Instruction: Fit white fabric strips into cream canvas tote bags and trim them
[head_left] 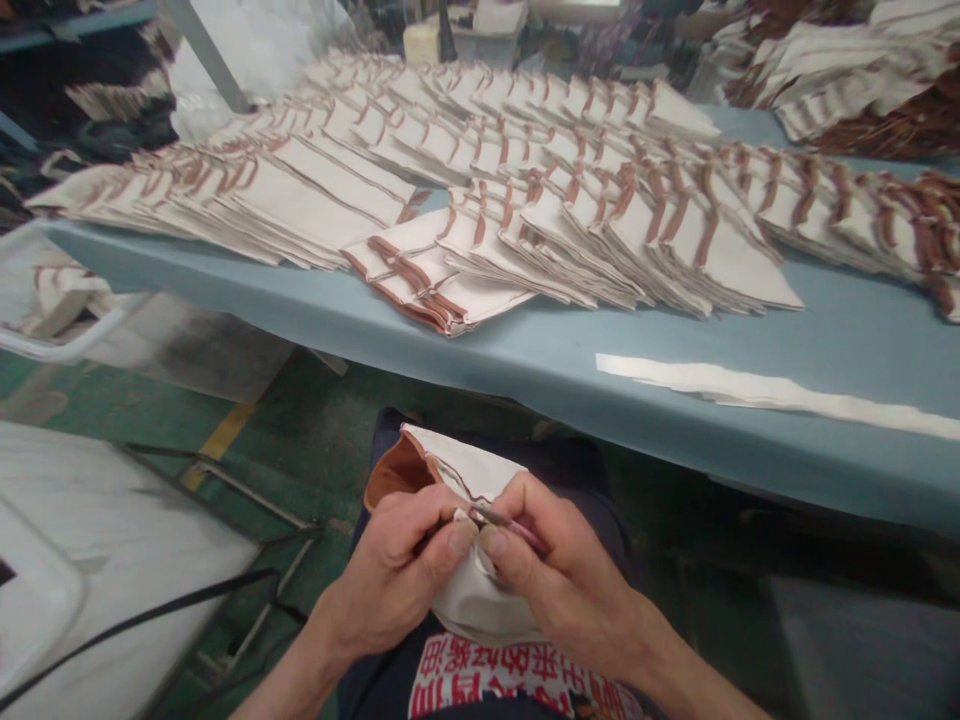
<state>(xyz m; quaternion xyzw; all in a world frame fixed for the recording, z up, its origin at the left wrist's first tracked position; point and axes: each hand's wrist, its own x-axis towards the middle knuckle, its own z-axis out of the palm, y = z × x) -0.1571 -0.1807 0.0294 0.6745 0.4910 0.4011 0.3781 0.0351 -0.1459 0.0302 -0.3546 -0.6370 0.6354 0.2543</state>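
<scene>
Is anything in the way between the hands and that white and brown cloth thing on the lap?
Nothing visible is: the left hand pinches the cloth piece directly. The right hand holds a pink-handled tool, its metal tip right by the pinched spot.

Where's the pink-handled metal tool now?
Lower centre of the head view: the tool is in the right hand, its tip by the left hand, over the cream-and-brown cloth piece.

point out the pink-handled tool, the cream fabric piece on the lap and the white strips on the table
Pink-handled tool (511, 525): head view, where metal meets pink handle.
Cream fabric piece (474, 463): head view, its upper panel.
White strips (765, 391): head view, middle of their visible length.
</scene>
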